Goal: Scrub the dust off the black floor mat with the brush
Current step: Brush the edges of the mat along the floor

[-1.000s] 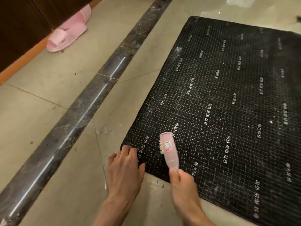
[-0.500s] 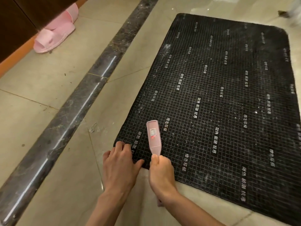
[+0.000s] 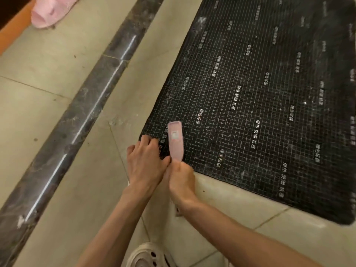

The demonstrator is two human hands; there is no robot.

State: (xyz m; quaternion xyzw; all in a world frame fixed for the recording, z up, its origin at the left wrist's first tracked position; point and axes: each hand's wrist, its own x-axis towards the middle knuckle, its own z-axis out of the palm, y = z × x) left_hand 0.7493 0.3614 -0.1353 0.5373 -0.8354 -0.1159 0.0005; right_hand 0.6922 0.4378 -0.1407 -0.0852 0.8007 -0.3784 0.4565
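Two bare hands are down at the near left corner of the black floor mat (image 3: 260, 105), low in the middle of the frame. The left hand (image 3: 144, 164) lies spread, palm down, its fingertips pressing on that corner while the heel of the hand sits on the tile. Touching it on the right, the right hand (image 3: 181, 179) is wrapped tight round the handle of the pink brush (image 3: 175, 140), and the brush's back faces up, its head lying on the mat just past the left fingers, bristles hidden beneath.

The mat fills the right side and upper right of the frame, flat on the floor (image 3: 50, 105), black with a fine pale grid and rows of white printed characters. Pale dust and specks show across it, thicker toward the right edge and near the upper left corner. The floor is beige tile, glossy. A dark marble strip (image 3: 77, 120) runs diagonally from bottom left to the top centre, catching a line of light. A little heap of grit (image 3: 115, 122) lies on the tile just left of the mat's edge. A pink slipper (image 3: 51, 11) lies in the upper left, beside an orange-brown skirting (image 3: 11, 29). At the bottom centre, a pale perforated clog (image 3: 148, 256) pokes in between the forearms.
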